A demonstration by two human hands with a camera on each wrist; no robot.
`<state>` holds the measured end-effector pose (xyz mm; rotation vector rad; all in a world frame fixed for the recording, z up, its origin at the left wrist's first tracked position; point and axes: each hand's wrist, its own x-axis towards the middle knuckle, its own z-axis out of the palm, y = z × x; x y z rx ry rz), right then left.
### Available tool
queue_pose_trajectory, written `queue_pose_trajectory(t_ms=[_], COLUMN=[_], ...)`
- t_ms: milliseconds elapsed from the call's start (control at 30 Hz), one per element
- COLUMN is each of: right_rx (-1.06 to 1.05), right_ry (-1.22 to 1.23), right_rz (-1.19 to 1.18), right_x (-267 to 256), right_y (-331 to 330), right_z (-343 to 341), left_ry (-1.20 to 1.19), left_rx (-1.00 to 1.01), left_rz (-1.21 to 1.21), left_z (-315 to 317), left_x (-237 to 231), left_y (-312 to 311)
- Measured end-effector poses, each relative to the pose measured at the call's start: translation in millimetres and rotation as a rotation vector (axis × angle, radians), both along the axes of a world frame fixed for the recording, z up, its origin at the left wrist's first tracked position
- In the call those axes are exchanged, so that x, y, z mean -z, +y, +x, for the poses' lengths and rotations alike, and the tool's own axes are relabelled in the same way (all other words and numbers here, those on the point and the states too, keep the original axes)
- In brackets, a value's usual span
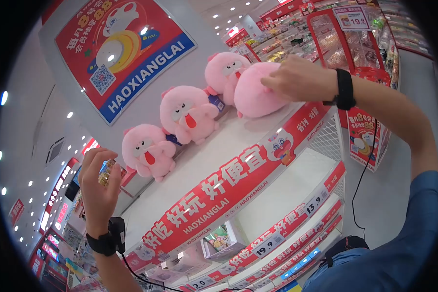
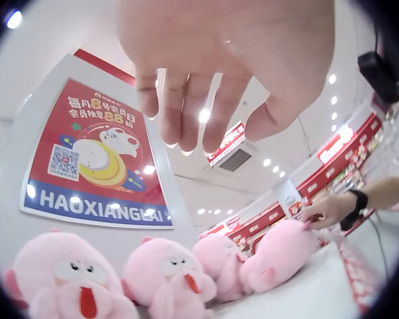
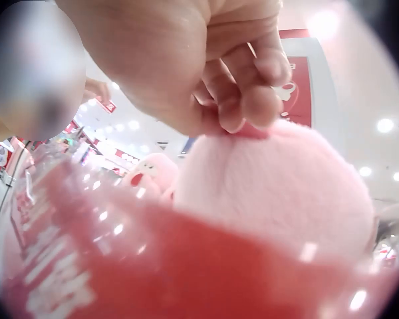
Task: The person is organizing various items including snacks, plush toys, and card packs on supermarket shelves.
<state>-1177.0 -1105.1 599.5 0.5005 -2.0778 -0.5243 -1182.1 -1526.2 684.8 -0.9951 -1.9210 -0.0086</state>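
My right hand (image 1: pixel 299 78) pinches a pink plush toy (image 1: pixel 256 97) by the small tuft on top of its head. The plush toy lies tipped over near the right end of the white shelf top (image 1: pixel 199 165), its face turned away. In the right wrist view, the fingertips (image 3: pixel 261 106) meet at the red tuft above the fluffy pink head. Three similar pink plush toys with red tongues sit upright in a row: one at the left (image 1: pixel 151 151), one in the middle (image 1: pixel 192 114), one behind the tipped toy (image 1: pixel 221 73). My left hand (image 1: pixel 98 187) hangs in the air left of the row, fingers loosely bent, holding nothing.
A red printed strip (image 1: pixel 214 204) runs along the shelf's front edge, with lower price-tagged shelves beneath. Behind the toys stands a wall with a large red and blue poster (image 1: pixel 124 53). A red rack (image 1: pixel 326 39) with a price sign is at the right. Cables hang from both wrists.
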Motion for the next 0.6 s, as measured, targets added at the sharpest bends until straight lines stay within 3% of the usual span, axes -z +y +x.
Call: queue_pose_trajectory(t_ms=[67, 133, 267, 500, 600], right_rx=[0.003, -0.194, -0.297, -0.649, -0.772], right_ry=[0.077, 0.146, 0.148, 0.229, 0.196], right_rz=[-0.124, -0.391, -0.418, -0.366, -0.443], right_x=[-20.4, -46.2, -70.7, -84.5, -71.4], right_y=[5.2, -0.2, -17.8, -88.8, -94.6], right_z=[-15.9, -12.1, -17.4, -7.1, 2.4], left_ry=[-0.186, -0.245, -0.318, -0.071, -0.074], left_rx=[0.068, 0.165, 0.268, 0.262, 0.052], left_rz=[0.083, 0.152, 0.248, 0.174, 0.075], left_z=[5.2, 10.9, 15.9, 0.7, 17.8], left_x=[2.6, 5.8, 10.0, 19.5, 12.6], left_y=[1.2, 8.5, 42.4, 131.4, 138.4])
